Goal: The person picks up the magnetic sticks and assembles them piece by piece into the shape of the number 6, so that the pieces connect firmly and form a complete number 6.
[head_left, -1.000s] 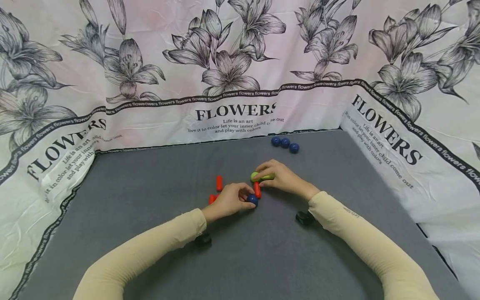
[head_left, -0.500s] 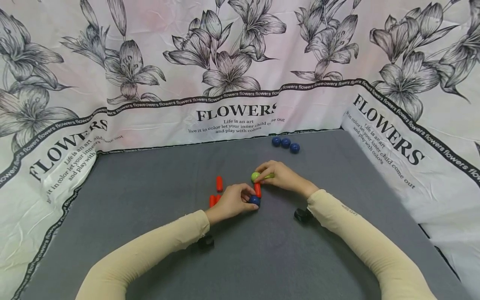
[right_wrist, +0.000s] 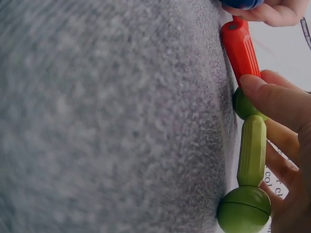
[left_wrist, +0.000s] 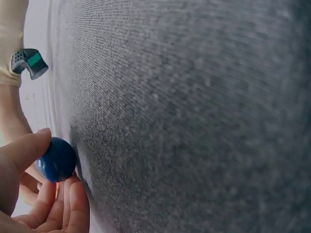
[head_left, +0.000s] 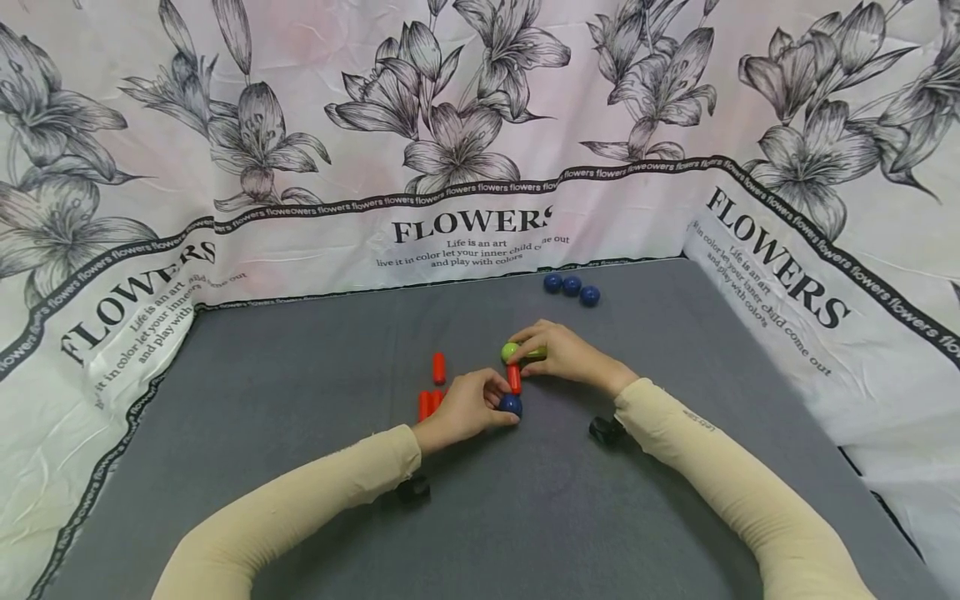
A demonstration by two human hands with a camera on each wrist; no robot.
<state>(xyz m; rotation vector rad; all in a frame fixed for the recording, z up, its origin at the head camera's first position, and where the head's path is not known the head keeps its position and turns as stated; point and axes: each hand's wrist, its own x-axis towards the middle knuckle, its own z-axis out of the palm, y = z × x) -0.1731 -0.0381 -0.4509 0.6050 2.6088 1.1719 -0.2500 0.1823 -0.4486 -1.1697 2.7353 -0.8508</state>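
In the head view my left hand (head_left: 461,410) pinches a blue ball (head_left: 511,406) between thumb and fingers. The ball sits right at the near end of a red rod (head_left: 513,380). At the rod's far end is a green ball (head_left: 509,352), and a green rod (head_left: 536,355) runs rightward from it beneath my right hand (head_left: 567,357). The right wrist view shows that hand's thumb and a finger pinching the red rod (right_wrist: 241,51) where it meets the green ball. A second green ball (right_wrist: 244,210) caps the green rod's other end, hidden by the hand in the head view.
Several loose red rods (head_left: 438,368) lie left of the left hand, partly covered by it. Three blue balls (head_left: 572,287) stand near the back edge of the grey table (head_left: 300,358). Flower-printed cloth (head_left: 465,233) walls the back and sides. Dark wrist devices (head_left: 606,430) hang under both sleeves.
My left hand has shifted slightly right and toward me with the blue ball, bringing it in line with the red rod's near end. The right hand has stayed almost still.
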